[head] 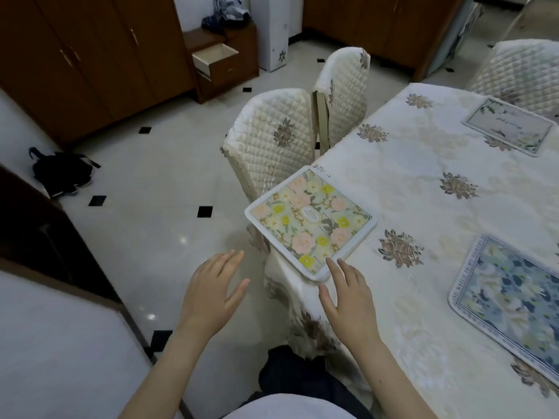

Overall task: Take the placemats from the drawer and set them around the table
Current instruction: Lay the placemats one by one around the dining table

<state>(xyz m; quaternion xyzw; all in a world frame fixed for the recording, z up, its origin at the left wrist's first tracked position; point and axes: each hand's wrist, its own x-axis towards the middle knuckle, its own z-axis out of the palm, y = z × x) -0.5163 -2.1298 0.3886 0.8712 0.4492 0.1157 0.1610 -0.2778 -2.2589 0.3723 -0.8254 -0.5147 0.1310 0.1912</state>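
A placemat with pink and yellow flowers [311,220] lies on the table's left edge [423,182], one corner hanging past it. My right hand [348,297] is flat and open just below that mat, fingertips at its near corner. My left hand [214,291] hovers open over the floor, left of the table, holding nothing. A blue floral placemat [511,294] lies at the near right. A pale placemat [511,128] lies at the far end. The open drawer [214,57] stands out of a brown cabinet at the back.
Two quilted white chairs [272,140] stand against the table's left side, a third [526,71] at the far end. A black bag [60,173] lies on the tiled floor at left. Brown wardrobes [90,55] line the back wall.
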